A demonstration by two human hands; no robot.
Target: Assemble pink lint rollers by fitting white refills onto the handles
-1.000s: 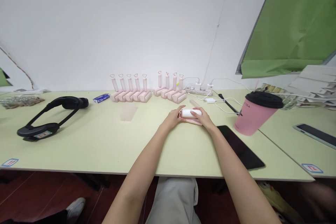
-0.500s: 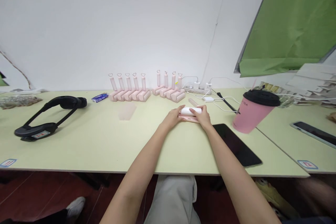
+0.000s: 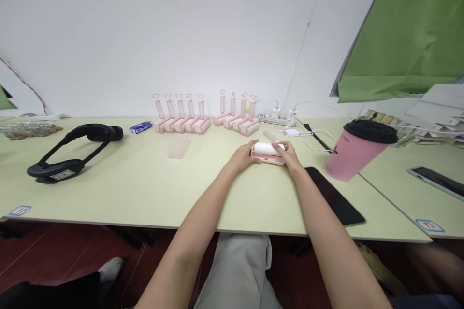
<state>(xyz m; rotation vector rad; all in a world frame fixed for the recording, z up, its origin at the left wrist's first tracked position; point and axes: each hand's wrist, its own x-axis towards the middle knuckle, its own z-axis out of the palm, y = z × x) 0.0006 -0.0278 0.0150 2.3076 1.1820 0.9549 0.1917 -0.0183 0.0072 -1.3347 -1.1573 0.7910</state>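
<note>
A pink case point(image 3: 270, 159) with a white roll point(image 3: 264, 148) in it is held above the table between both hands. My left hand point(image 3: 243, 156) grips the left end of the case, thumb below and fingers at the top. At the right end, my right hand point(image 3: 290, 157) is closed on the case, its fingers reaching over the roll. Just behind them lies a small clear piece point(image 3: 269, 136). Two groups of pink rollers with upright handles, one on the left point(image 3: 183, 124) and one on the right point(image 3: 237, 123), stand near the wall.
Left on the table point(image 3: 145, 193) are a black headset point(image 3: 72, 166), a blue packet point(image 3: 140, 127) and pale translucent sheets point(image 3: 179, 147). To the right are a black tablet point(image 3: 335, 198), a pink cup point(image 3: 353, 154), white cables point(image 3: 308, 141) and a phone point(image 3: 437, 181).
The case in my hands has tilted so its pink inside shows more below the roll. The whole view has shifted slightly, with the table now higher in the picture.
</note>
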